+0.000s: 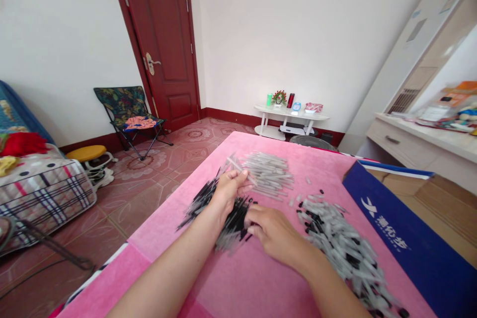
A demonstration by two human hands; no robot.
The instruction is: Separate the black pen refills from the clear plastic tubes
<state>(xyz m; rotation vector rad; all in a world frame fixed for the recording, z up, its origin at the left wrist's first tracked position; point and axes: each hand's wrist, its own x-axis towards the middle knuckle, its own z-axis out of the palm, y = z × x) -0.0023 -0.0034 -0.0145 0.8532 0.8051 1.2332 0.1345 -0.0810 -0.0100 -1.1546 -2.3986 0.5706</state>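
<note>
Pinching a pale tube (234, 162) over the table (160, 223) with the left hand (226, 190), fingers narrow. Curling the right hand (274, 233) by dark sticks (234, 214); can't tell if gripping. Piled close, maybe for easy reach.

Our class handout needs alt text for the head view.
A person's left hand holds a blurred pale stick, and the right hand is at dark sticks on a pink cloth. Pale tubes lie beyond; at right are a heap of pale and black pieces and a blue box.
</note>
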